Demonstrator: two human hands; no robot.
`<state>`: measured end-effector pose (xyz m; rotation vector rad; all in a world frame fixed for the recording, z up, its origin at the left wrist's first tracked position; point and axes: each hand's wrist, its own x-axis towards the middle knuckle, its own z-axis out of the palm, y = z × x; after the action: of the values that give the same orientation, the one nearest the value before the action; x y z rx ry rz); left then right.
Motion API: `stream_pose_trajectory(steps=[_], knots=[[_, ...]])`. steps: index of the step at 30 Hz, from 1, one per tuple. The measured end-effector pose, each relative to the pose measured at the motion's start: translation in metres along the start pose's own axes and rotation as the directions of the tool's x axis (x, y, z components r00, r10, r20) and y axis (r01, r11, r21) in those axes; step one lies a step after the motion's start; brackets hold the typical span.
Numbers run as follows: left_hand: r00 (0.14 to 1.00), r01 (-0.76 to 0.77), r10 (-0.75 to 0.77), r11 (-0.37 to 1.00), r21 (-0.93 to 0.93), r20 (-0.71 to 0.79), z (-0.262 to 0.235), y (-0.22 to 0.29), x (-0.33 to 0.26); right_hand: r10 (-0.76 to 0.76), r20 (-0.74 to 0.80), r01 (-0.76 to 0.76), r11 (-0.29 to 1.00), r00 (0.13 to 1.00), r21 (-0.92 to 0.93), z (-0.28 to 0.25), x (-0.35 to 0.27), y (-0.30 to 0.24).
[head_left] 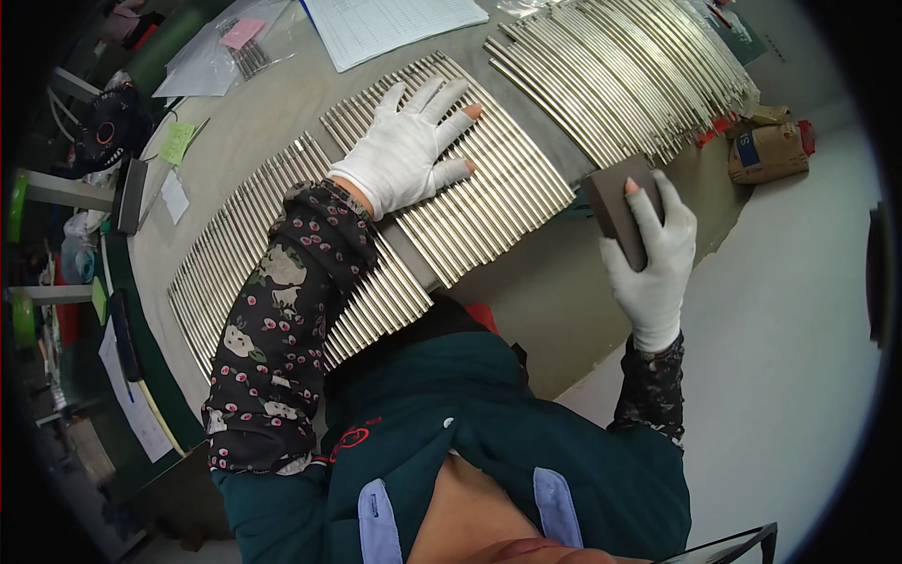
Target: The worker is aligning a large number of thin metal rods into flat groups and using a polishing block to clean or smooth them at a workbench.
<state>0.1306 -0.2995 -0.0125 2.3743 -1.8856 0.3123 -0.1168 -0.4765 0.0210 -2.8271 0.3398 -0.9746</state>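
Observation:
My left hand [404, 146], in a white glove with some fingertips bare, lies spread on the middle group of shiny metal rods [498, 179]. These rods lie side by side in a row on the table. My right hand [658, 254], gloved likewise, grips a dark grey-brown block [620, 211] beside the rods' right end, near the table's edge. Its thumb and fingers press on the block's sides and face. Under my left forearm lies another group of rods [254, 226], partly hidden by the patterned sleeve.
A third group of metal rods [620, 75] lies at the far right. Behind the rods are a printed sheet [390, 26] and a clear bag with a pink note [242, 34]. A green note [177, 143] and a black fan [108, 127] are at the left. A brown paper sack [770, 155] stands right.

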Motion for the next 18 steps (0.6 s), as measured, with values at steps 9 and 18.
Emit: stream_pose_trajectory(steps=[9,18], knots=[[0.998,0.049,-0.053,0.993,0.104,0.043,-0.049,-0.016,-0.068,-0.089,-0.103,0.087,0.996,0.991,-0.022,0.080,0.117,0.044],[0.958,0.270,-0.261,0.960,-0.069,0.119,-0.056,-0.030,-0.153,-0.182,0.016,0.169,0.870,0.983,-0.462,0.095,0.137,0.056]])
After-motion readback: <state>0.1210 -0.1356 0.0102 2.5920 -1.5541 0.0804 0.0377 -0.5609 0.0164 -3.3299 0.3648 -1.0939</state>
